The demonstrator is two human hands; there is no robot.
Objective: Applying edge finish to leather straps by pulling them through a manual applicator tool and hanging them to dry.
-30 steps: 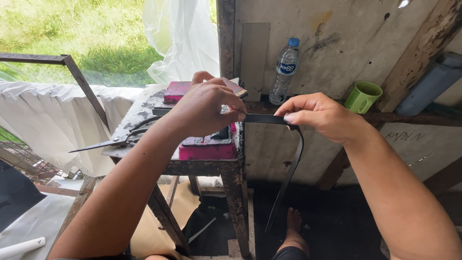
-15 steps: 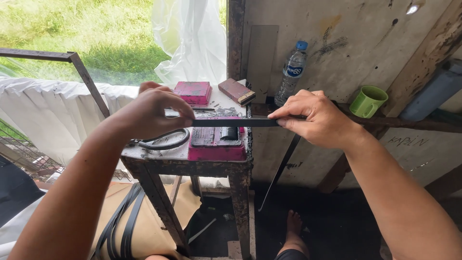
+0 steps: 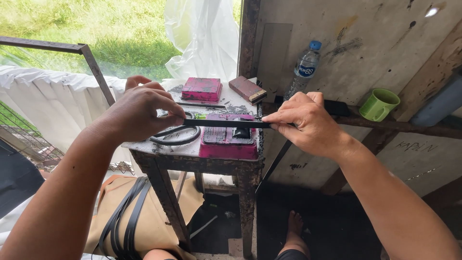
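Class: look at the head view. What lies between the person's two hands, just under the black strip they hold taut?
In the head view, between left hand and right hand, under the black strip, lie a pink block and large scissors' black handles on the small table.

Your left hand and right hand are bare, with no gloves, rings or watch. Both forearms are uncovered, no sleeves in view. Low down, your right foot is bare too.
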